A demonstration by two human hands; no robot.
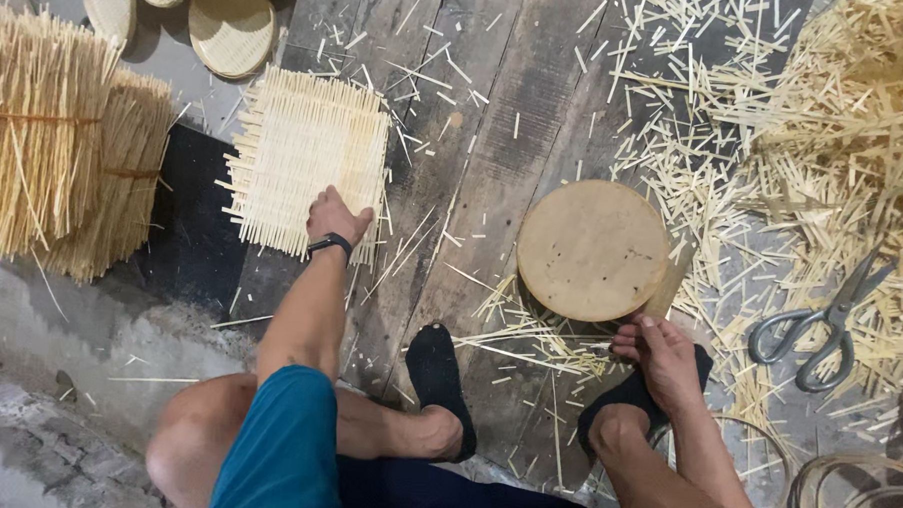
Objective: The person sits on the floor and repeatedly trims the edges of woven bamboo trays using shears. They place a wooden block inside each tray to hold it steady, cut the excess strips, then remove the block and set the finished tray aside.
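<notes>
Fingers of right hand [660, 359] curled shut near a black sock [627, 395], touching the round wooden disc [592, 249] just above. Fingers of left hand [335, 218] pressed flat on a woven bamboo mat [305, 164]. Scissors [819, 322] lying well right, baskets [229, 26] far beyond.

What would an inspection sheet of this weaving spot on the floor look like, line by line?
Surface: dark wooden planks, worn, strewn with splinters.
Job's things: square woven mat flat on the planks; round wooden disc beside it.
Clutter: heap of cut strips at right; scissors lying on them.
Hands: left hand, with a dark wristband, rests on the mat's near edge; right hand is at the disc's near rim, grip unclear.
Cables: nothing seen.
Surroundings: tied bundles of sticks at left, round woven trays above them, hoops at lower right.
</notes>
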